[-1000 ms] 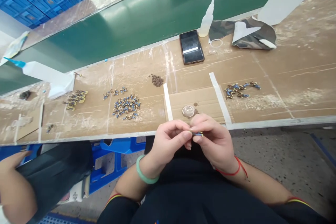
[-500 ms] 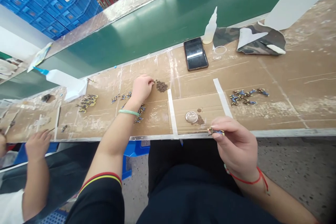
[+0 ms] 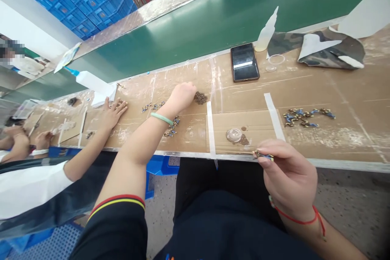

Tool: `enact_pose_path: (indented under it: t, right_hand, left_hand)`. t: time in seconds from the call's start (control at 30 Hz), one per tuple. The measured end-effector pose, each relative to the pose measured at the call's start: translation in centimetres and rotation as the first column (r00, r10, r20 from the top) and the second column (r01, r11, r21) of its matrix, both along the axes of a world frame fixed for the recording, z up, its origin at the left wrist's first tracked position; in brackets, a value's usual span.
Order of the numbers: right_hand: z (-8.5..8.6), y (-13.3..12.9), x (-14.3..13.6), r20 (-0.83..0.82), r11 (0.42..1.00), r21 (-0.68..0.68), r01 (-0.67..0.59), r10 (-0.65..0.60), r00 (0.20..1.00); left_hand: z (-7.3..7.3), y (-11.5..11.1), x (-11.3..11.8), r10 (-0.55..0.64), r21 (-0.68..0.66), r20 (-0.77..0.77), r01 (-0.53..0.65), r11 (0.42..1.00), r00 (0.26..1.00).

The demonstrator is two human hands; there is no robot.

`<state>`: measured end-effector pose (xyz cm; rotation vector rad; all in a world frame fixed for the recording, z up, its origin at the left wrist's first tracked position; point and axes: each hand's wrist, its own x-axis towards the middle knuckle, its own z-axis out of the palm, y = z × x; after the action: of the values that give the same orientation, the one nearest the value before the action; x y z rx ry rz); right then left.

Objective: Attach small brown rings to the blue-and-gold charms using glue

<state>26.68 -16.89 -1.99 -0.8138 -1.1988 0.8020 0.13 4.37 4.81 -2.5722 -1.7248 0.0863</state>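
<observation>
My left hand [image 3: 183,96] reaches across the cardboard-covered table, fingers pressed together at the edge of a pile of tiny brown pieces [image 3: 200,98]. Whatever sits between those fingertips is too small to make out. Near the table's front edge, my right hand [image 3: 289,176] pinches a small blue-and-gold figurine [image 3: 263,155] between thumb and fingers. To its left lies a small round clear dish [image 3: 234,135], with brown wet spots beside it. Blue-and-gold figurines [image 3: 172,126] lie partly behind my left forearm, and another group [image 3: 304,117] lies at the right.
A dark phone [image 3: 244,63], a squeeze bottle [image 3: 265,32] and camouflage cloth [image 3: 333,50] lie along the back. At the left, a co-worker's hand [image 3: 113,113] covers some small pieces near a blue-tipped bottle [image 3: 94,81]. White tape strips [image 3: 211,130] edge the cardboard mat.
My left fingertips have moved closer in against the brown pile. My right hand still holds the figurine, now turned slightly. The co-worker's hand has reached forward onto the pieces at left. The view has shifted.
</observation>
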Motion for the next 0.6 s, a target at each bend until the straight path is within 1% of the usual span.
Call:
enact_pose_path:
  t: [0.07,0.1,0.13,0.17,0.2,0.23,0.27,0.3,0.33,0.37,0.4,0.47,0.53,0.6]
  right_hand:
    - [0.3,0.1,0.0,0.029,0.998,0.064,0.024,-0.026,0.999]
    - [0.5,0.2,-0.2,0.046,0.994,0.102,0.046,-0.051,0.998]
    - [0.7,0.4,-0.5,0.053,0.987,0.142,0.075,-0.083,0.995]
    - [1.0,0.6,-0.9,0.044,0.977,0.179,0.114,-0.123,0.991]
    - [1.4,0.9,-1.4,0.019,0.967,0.202,0.154,-0.161,0.987]
    - [1.7,1.1,-2.0,-0.021,0.959,0.211,0.191,-0.191,0.981]
    - [2.0,1.3,-2.7,-0.065,0.954,0.202,0.220,-0.211,0.975]
    - [2.3,1.5,-3.3,-0.105,0.955,0.175,0.238,-0.223,0.969]
    - [2.5,1.6,-3.9,-0.143,0.959,0.133,0.250,-0.231,0.962]
    - [2.7,1.6,-4.4,-0.182,0.962,0.083,0.260,-0.242,0.953]
    - [2.9,1.6,-4.7,-0.224,0.961,0.036,0.274,-0.260,0.939]
    - [3.2,1.4,-5.1,-0.295,0.955,-0.040,0.295,-0.293,0.909]
    - [3.6,1.1,-5.0,-0.342,0.955,-0.073,0.288,-0.295,0.892]
    - [4.0,0.9,-4.8,-0.363,0.966,-0.105,0.235,-0.257,0.896]
  left_hand:
    - [0.6,-2.1,0.0,0.022,0.044,0.024,-0.023,0.999,0.999]
    - [0.6,-3.7,0.1,0.017,0.066,0.068,-0.021,0.998,0.998]
    - [0.5,-5.6,0.3,-0.004,0.082,0.127,-0.007,0.997,0.992]
    - [0.2,-7.9,0.8,-0.057,0.108,0.257,0.031,0.994,0.965]
    - [-0.3,-10.3,1.5,-0.150,0.126,0.411,0.106,0.986,0.899]
    - [-0.8,-12.8,2.3,-0.236,0.146,0.540,0.186,0.971,0.808]
    - [-1.4,-15.3,3.4,-0.303,0.158,0.637,0.264,0.951,0.709]
    - [-1.9,-17.6,4.5,-0.347,0.171,0.706,0.327,0.930,0.617]
    - [-2.3,-19.6,5.6,-0.368,0.182,0.752,0.364,0.913,0.547]
    - [-2.6,-21.2,6.6,-0.370,0.201,0.775,0.356,0.913,0.512]
    - [-2.8,-22.3,7.5,-0.379,0.233,0.791,0.336,0.913,0.480]
    - [-2.9,-23.3,8.6,-0.399,0.290,0.814,0.300,0.909,0.422]
    - [-2.8,-23.2,8.9,-0.414,0.319,0.845,0.304,0.898,0.337]
    - [-2.8,-22.6,8.9,-0.375,0.285,0.891,0.328,0.900,0.254]
